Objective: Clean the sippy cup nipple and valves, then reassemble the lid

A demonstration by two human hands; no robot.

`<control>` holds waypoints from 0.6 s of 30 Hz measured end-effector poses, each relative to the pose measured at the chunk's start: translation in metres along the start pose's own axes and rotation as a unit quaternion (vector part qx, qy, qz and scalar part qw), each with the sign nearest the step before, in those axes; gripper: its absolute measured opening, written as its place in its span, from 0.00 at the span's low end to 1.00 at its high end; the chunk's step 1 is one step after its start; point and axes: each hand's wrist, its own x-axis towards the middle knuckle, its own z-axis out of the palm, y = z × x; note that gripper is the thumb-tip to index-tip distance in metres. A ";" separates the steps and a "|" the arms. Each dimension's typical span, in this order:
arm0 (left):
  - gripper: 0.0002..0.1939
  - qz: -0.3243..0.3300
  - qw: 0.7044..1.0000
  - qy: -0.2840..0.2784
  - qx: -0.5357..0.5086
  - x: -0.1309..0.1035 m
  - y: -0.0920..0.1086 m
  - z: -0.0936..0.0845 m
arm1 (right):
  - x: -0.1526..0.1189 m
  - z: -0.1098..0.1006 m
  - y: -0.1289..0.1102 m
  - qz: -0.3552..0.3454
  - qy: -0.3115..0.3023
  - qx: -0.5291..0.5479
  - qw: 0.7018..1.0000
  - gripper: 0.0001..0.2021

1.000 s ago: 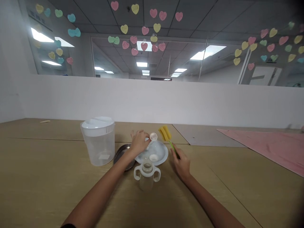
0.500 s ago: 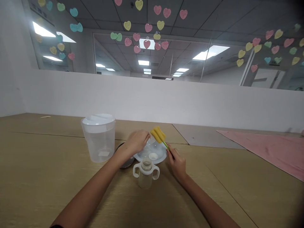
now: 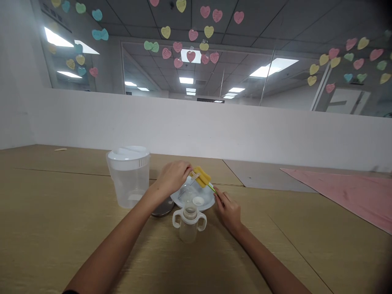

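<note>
Sponge bottle brush, in your right hand: head yellow, soft-looking, ridged lengthwise; slim stem green, with a white part just below the sponge. You have the fingers closed round the stem, the head tilted up and to the left, above the far part of the bowl.

Your left hand pinches a small clear piece at the fingertips, against the sponge's left side. It looks see-through, with a pale rim; too small to name further.

Directly before you, on the worktop, the baby bottle stands upright: see-through body, neck uncovered, white collar with a curved handle on each side.

Count: one brush, one bottle with two handles, one pinched piece. One pale, shallow bowl just behind the bottle, with one white ring inside; other clear shapes there are too faint for you to count. One dark metal dish at the bowl's left, partly behind your left forearm. One translucent pitcher with a white lid, farther left. One pink cloth, well apart on the right.
</note>
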 end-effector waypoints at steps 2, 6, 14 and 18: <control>0.13 0.000 1.000 0.006 -0.001 0.000 -0.002 0.000 | 0.000 0.000 0.000 0.009 -0.002 0.003 1.000 0.16; 0.13 0.009 1.000 0.022 -0.013 0.000 -0.004 -0.002 | 0.000 0.000 0.001 0.023 0.000 0.028 0.999 0.15; 0.12 0.015 0.998 0.053 -0.038 -0.002 -0.005 -0.007 | -0.002 0.000 0.002 0.063 -0.016 0.057 0.996 0.13; 0.12 0.026 0.998 0.038 -0.034 -0.003 -0.005 -0.008 | -0.003 -0.001 0.001 0.037 -0.027 0.062 0.997 0.12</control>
